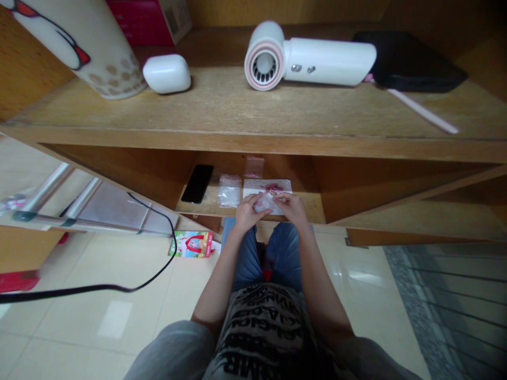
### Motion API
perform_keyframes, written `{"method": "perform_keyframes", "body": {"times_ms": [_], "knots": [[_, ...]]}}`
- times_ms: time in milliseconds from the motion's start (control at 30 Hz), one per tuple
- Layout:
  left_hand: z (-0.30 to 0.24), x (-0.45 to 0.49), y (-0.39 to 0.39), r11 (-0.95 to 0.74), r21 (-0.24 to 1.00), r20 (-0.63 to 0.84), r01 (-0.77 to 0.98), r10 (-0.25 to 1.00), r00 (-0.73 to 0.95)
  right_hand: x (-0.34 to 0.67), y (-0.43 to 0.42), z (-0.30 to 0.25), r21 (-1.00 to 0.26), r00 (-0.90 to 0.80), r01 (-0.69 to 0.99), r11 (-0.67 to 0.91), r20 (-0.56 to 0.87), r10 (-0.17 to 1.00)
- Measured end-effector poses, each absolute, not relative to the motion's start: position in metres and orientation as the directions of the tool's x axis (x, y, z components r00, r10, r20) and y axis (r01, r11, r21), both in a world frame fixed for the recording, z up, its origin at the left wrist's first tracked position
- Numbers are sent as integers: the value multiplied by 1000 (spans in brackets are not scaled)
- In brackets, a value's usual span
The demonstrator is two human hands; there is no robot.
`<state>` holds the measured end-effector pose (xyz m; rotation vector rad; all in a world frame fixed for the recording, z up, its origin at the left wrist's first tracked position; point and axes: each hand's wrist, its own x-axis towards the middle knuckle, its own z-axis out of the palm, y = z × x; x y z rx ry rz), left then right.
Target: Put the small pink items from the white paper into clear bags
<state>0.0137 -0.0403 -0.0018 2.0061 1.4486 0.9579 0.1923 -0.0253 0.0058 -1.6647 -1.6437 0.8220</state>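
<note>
My left hand (pixel 250 212) and my right hand (pixel 290 207) meet over a low wooden shelf (pixel 198 206), pinching a small transparent plastic bag (pixel 262 203) with pink contents. Under the bag lies a white packet (pixel 267 187) printed or filled with pink. A folded transparent bag (pixel 229 190) sits just left of my left hand. Behind the white packet stands a narrow plastic sleeve (pixel 253 168). A black smartphone (pixel 197 183) lies further left, out of reach of my fingers.
Above the shelf, a wooden top (pixel 222 111) holds a white hair dryer (pixel 269 57), a white case (pixel 167 74), a patterned tumbler (pixel 95 47) and a black pouch (pixel 407 60). A black cable (pixel 158 264) crosses the tiled floor near a colourful card (pixel 190 244).
</note>
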Motion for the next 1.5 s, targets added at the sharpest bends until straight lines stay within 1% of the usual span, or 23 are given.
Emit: {"method": "perform_keyframes", "body": {"times_ms": [200,333,400,467,567,633,733,900,1033,1333,1500], "knots": [[-2,13,-40,-341,737,274,583,940,203,185,-27,4,-845,-81,535,19,-29,996],[-1,13,-40,-328,730,263,599,945,196,189,-25,2,-853,-78,520,44,4,997],[0,13,-41,-321,728,254,606,947,197,193,-23,0,-836,-31,547,40,28,999],[1,14,-41,-318,727,248,608,948,199,197,-22,0,-812,32,583,3,26,999],[1,14,-41,-318,726,250,609,948,196,199,-19,5,-766,135,636,-95,-10,991],[1,13,-41,-319,724,254,611,948,194,199,-17,11,-733,168,665,-142,-38,985],[0,13,-41,-320,721,251,614,947,199,195,-14,21,-685,177,704,-185,-83,981],[-1,13,-41,-309,728,241,612,951,195,190,-10,24,-626,178,753,-203,-102,979],[-1,13,-40,-314,729,243,608,950,199,188,-8,22,-600,178,769,-220,-129,976],[-2,13,-40,-320,722,251,613,947,199,188,-3,23,-544,169,812,-211,-128,977],[-2,13,-40,-322,726,254,608,947,198,188,-3,22,-535,164,817,-212,-137,977]]}}
